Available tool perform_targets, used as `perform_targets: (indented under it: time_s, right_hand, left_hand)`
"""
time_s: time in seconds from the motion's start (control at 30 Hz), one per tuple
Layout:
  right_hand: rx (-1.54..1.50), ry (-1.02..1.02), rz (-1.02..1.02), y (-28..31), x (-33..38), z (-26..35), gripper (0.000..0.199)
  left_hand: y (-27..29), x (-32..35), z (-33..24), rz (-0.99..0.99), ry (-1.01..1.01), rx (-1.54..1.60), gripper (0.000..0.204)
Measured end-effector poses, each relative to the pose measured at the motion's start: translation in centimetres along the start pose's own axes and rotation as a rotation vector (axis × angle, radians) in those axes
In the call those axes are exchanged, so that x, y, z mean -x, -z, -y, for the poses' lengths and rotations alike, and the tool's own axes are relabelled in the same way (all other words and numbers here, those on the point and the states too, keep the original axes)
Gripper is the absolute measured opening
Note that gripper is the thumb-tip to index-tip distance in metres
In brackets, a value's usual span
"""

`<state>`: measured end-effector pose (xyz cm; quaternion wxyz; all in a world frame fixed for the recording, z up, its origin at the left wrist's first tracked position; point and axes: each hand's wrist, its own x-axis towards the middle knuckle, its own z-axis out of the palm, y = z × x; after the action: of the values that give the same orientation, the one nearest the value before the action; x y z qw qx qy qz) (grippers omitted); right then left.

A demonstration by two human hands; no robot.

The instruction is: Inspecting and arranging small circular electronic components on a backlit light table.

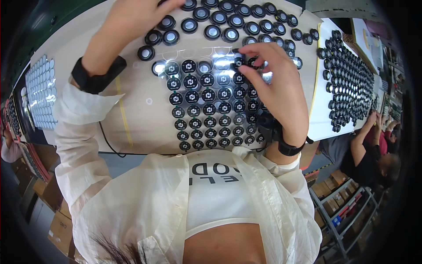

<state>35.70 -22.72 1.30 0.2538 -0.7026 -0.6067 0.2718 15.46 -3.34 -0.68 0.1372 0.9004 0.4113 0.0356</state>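
Note:
My left hand (pixel 136 16) is over the far left of the table, beside black round parts with pale silvery centres (pixel 170 37). One digit stretches right; the other fingers are cut off by the top edge. My right hand (pixel 277 72) is above the far right of a clear sheet (pixel 171 55). Its thumb and forefinger pinch a small black round piece (pixel 238 58), partly covered by the fingers. Below it, black discs with a white mark (pixel 192 96) lie in rows up to the near table edge. A silvery-centred part (pixel 204 67) sits among the far row.
Many more black round parts (pixel 347 83) fill a white board on the right. At the left lies a sheet of pale round discs (pixel 41 92). A yellow tape line (pixel 123 110) and a black cable (pixel 107 141) are left of the rows. People (pixel 373 149) stand beyond the right end.

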Motion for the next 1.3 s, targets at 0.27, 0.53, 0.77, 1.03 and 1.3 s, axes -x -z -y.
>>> perform_targets:
  time_s: [0.27, 0.53, 0.77, 1.03, 1.3]
  right_hand:
    - [0.031, 0.102, 0.051, -2.7, -1.8, -0.5, 0.023]
    - [-0.014, 0.066, 0.136, -2.8, -2.9, -0.6, 0.018]
    - [0.004, 0.108, 0.196, -2.4, -3.7, -0.8, 0.014]
    - [-0.234, 0.045, 0.099, 0.0, -1.2, -1.1, 0.016]
    - [-0.203, 0.193, -0.023, -1.4, -1.3, 1.1, 0.040]
  left_hand:
    - [0.8, 1.0, -0.5, -0.067, -0.080, 0.173, 0.034]
    - [-2.5, 7.2, -4.1, 0.063, -0.552, 0.314, 0.042]
    - [-3.5, 8.1, -4.6, 0.054, -0.449, 0.342, 0.043]
    - [-3.3, 7.5, -3.2, 0.169, -0.367, 0.509, 0.043]
    - [-2.1, 7.3, -2.9, 0.071, -0.311, 0.750, 0.044]
